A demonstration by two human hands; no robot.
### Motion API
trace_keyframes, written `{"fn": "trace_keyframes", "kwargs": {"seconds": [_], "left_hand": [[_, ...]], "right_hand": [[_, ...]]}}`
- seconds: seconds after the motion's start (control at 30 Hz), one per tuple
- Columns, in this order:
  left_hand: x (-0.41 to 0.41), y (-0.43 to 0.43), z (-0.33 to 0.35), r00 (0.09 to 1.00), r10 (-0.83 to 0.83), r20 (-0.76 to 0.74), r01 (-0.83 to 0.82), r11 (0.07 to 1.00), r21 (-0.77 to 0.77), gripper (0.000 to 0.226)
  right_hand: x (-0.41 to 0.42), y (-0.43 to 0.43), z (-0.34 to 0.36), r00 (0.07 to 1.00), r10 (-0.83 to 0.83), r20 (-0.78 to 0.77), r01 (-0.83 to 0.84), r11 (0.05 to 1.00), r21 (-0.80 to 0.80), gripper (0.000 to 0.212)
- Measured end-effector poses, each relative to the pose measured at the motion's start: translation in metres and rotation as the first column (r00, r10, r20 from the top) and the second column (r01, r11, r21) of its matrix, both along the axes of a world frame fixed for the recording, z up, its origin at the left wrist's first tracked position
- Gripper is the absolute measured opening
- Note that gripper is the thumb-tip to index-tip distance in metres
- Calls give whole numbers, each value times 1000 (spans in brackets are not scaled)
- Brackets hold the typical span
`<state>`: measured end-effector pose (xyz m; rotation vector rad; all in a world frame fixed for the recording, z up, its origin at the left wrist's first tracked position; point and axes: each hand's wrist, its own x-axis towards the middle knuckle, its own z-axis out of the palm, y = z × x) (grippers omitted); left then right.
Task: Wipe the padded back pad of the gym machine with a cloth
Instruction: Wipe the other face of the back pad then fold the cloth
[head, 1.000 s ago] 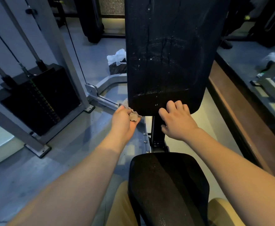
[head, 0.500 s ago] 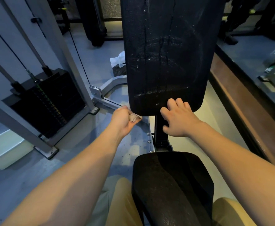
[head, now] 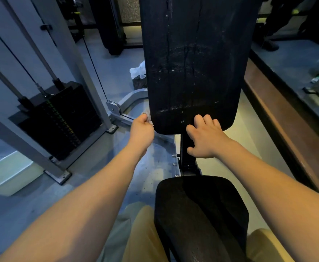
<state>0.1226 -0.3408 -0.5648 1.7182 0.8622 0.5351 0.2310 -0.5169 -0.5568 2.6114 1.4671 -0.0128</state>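
Note:
The tall black back pad [head: 190, 69] stands upright in the middle of the view, with cracks and pale smears on its face. My left hand [head: 141, 129] grips a small light cloth [head: 149, 120], mostly hidden in the fist, at the pad's lower left edge. My right hand [head: 205, 138] rests on the pad's bottom edge, its fingers curled over the rim. Below them sits the black seat pad [head: 200, 214].
A weight stack [head: 60, 120] with grey frame posts and cables stands on the left. A small bin with a white bag [head: 138, 74] sits behind the pad. A brown ledge [head: 279, 125] runs along the right. Grey floor lies between the frame and the seat.
My left hand has moved up and toward the pad's lower left edge, with the cloth now against it. My right hand has stayed on the bottom rim.

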Motion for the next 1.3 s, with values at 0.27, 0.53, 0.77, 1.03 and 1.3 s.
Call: {"fn": "trace_keyframes", "kwargs": {"seconds": [0.27,0.53,0.77,1.03,1.3], "left_hand": [[7,-8,24,999,-50,-3,49,960,276,11],[1,-21,-4,997,-24,-77,51,926,374,14],[12,1,3,993,-51,-107,82,949,305,16],[23,20,35,992,-84,96,60,970,235,33],[5,7,35,995,-98,-10,98,992,82,15]], "right_hand": [[1,-11,-2,998,59,11,-60,993,99,35],[13,-25,-45,964,-165,208,38,862,505,44],[22,-11,-56,960,-204,191,66,831,553,50],[17,-8,-53,965,-222,139,107,820,562,50],[10,-16,-26,974,-209,85,156,897,414,53]]}}
